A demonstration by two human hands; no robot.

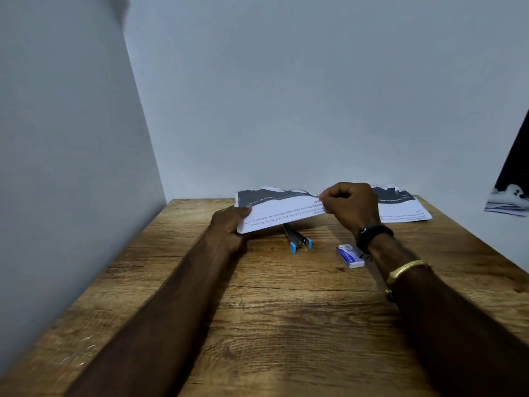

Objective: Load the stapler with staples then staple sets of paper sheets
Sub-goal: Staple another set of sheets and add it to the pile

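A set of printed paper sheets (279, 212) is held above the wooden table (257, 310), near its far edge. My left hand (229, 224) grips the set's left near corner. My right hand (350, 206) is closed on its right edge. Beneath the sheets lies the stapler (297, 240), dark with blue ends, partly hidden by the paper. A small blue and white staple box (349, 255) lies on the table just left of my right wrist.
More printed sheets (400, 207) lie at the table's far right, behind my right hand. Grey walls close the left and back sides. A dark object with white shapes (509, 196) stands beyond the right edge.
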